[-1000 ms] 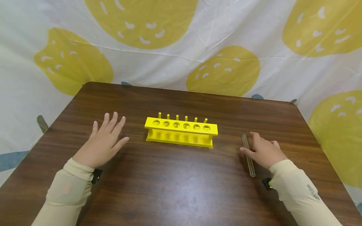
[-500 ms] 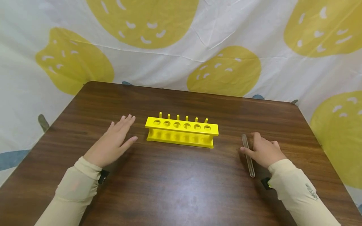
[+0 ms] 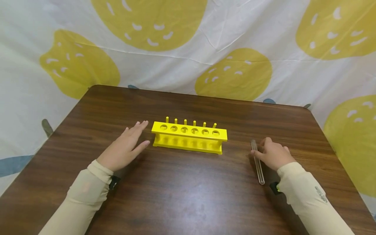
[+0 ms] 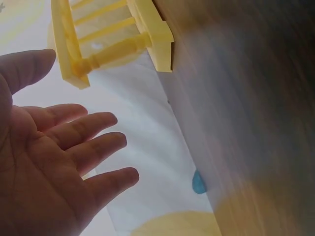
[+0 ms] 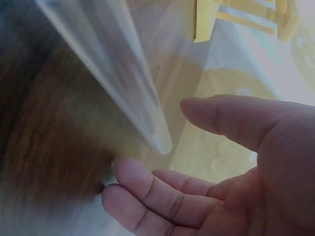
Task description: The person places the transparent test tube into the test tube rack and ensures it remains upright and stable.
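A yellow test tube rack with a row of round holes and short upright pegs stands mid-table; no tubes sit in it. My left hand is just left of the rack, its fingers extended and its thumb pointing at the rack's left end. In the left wrist view a gap shows between the thumb and the rack post. A clear test tube lies lengthwise on the table at right. Over its far half is my right hand; the right wrist view shows thumb and fingers spread apart around the tube.
The dark wooden table has rounded far corners. A white curtain printed with big yellow lemons hangs right behind its far edge. Bare tabletop separates the rack from the tube.
My left hand has moved right, up to the rack's left end, its fingers drawing closer together. The right thumb has come slightly further over the tube. Rack and tube have stayed put.
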The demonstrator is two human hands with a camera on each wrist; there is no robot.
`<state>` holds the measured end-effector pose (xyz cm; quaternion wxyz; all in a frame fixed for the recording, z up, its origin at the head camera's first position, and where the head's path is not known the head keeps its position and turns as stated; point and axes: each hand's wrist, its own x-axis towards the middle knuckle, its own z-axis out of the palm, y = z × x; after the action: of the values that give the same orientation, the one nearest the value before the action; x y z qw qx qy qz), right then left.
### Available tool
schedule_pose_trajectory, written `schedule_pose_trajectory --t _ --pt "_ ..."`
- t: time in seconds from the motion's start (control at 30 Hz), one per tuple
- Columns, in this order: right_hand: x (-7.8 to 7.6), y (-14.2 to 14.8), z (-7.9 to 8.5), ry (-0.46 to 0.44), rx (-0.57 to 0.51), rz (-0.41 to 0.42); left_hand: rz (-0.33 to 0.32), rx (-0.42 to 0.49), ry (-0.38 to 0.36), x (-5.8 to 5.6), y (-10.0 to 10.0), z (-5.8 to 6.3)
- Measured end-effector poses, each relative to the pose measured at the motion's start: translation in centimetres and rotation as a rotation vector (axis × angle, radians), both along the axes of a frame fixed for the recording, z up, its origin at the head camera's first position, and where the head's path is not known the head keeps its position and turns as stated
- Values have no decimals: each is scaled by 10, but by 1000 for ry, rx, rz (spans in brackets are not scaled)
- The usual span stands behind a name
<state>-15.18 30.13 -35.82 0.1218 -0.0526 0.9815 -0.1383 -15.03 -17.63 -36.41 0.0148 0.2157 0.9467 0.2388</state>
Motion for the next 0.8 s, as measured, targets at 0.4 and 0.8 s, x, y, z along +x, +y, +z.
schedule_pose_trajectory --t 0.4,0.8 --pt "-5 1 -5 -36 -44 -25 -4 0 -12 -4 11 4" --pt "-11 2 -8 -39 -86 -48 -8 26 5 -5 18 0"
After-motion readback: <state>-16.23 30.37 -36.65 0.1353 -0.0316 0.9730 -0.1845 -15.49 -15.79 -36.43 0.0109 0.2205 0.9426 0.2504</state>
